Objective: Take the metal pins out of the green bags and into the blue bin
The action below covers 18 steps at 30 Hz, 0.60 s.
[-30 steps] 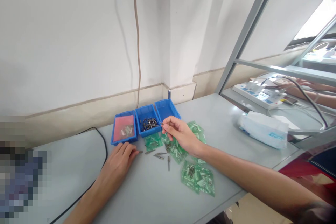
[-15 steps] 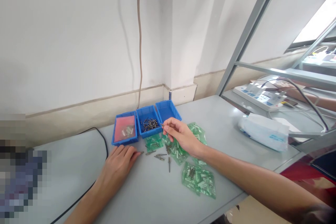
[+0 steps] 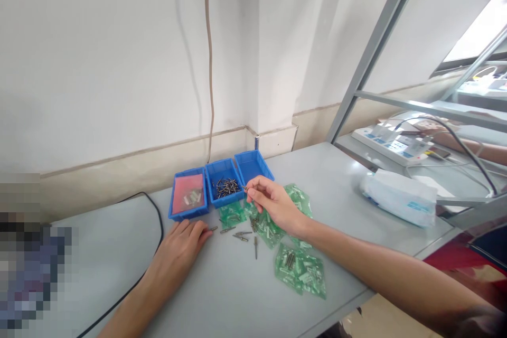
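Leftward, long axis crosswise, one small metal pin [image 3: 244, 188] tight between fingers [image 3: 251, 193] of the right hand [image 3: 274, 205].

I count two hands at work, a left hand [image 3: 180, 248] and a right hand [image 3: 273, 203]. I record three blue bins [image 3: 251, 165], one pink sheet [image 3: 188, 189], and five loose metal pins [image 3: 255, 247] in front, including one at the left fingertips. The right fingers hold one more. Binned pins [image 3: 227, 188] and overlapping green bags [image 3: 299, 269] defy exact count.
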Tool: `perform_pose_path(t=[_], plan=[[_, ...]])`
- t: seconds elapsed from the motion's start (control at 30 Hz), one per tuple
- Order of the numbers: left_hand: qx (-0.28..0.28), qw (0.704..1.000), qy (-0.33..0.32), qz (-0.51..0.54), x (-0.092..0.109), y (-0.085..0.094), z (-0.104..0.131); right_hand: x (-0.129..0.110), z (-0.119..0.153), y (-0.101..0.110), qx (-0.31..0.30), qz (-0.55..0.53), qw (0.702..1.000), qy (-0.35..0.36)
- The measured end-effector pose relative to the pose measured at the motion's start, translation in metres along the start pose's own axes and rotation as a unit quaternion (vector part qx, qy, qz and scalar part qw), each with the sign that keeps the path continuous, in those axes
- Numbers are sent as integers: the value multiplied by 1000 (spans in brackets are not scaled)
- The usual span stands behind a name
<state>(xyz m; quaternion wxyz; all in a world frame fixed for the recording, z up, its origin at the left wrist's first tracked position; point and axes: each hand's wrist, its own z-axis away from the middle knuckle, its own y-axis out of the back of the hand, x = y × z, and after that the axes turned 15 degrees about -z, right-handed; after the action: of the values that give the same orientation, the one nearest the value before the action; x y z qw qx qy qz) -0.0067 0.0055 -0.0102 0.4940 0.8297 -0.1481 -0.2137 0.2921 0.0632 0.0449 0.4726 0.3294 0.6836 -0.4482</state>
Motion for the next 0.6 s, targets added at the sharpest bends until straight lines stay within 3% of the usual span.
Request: perform_pose_path(t=[0.6], plan=[[14, 1000, 15, -6, 0, 1, -4, -2, 0, -2, -6, -9, 1000, 4]])
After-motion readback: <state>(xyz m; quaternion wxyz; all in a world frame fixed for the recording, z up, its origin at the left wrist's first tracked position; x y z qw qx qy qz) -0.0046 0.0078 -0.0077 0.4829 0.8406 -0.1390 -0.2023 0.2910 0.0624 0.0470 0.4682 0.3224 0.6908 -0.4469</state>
